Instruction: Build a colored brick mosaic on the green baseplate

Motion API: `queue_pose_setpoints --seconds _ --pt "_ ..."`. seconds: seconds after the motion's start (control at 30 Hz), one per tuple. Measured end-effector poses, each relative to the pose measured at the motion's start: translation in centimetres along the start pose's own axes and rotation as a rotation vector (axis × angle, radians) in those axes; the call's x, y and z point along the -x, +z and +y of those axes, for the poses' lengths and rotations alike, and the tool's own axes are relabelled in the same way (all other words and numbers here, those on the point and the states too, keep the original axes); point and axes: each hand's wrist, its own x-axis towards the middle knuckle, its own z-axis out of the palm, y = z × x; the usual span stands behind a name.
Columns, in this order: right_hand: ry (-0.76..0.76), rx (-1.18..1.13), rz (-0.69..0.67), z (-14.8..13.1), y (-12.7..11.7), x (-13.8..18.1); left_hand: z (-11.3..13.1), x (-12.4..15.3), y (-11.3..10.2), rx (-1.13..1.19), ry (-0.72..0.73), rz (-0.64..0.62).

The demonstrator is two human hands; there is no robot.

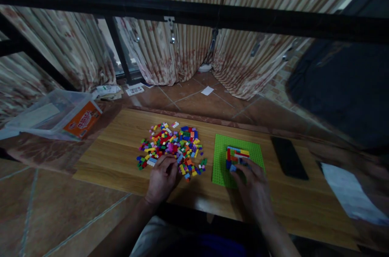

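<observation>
A heap of small coloured bricks (173, 145) lies on a low wooden board (121, 155). My left hand (162, 179) rests at the heap's near edge, fingers curled among the bricks; what they hold, if anything, is hidden. To the right sits a green baseplate (221, 168) with a small build of red, blue, yellow and green bricks (236, 155) on it. My right hand (253, 188) covers the plate's near right part, its fingertips bent onto the build's near side.
A black phone (288, 157) lies on the board right of the baseplate. White paper (349, 196) is at the far right. A clear plastic bin with an orange label (57, 113) stands at the left. Curtains and a black bar run across the back.
</observation>
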Motion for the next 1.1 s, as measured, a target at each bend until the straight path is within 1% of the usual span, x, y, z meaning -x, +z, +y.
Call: queue_pose_setpoints --seconds 0.13,0.33,0.57,0.87,1.1 --pt "-0.052 0.033 -0.039 1.1 0.0 -0.7 0.0 -0.1 0.0 -0.004 -0.003 0.004" --pt "-0.068 0.051 -0.078 1.1 0.6 -1.2 -0.1 -0.1 0.1 0.000 0.004 0.001" --pt "-0.078 0.033 -0.114 1.3 0.6 -1.5 0.0 -0.1 0.1 -0.018 0.000 -0.002" --pt "-0.041 -0.033 -0.127 1.5 1.0 -1.8 -0.2 0.1 0.3 -0.027 0.007 0.006" --pt "-0.003 -0.029 -0.190 1.6 1.0 -2.3 0.1 -0.2 0.2 -0.016 0.014 -0.001"
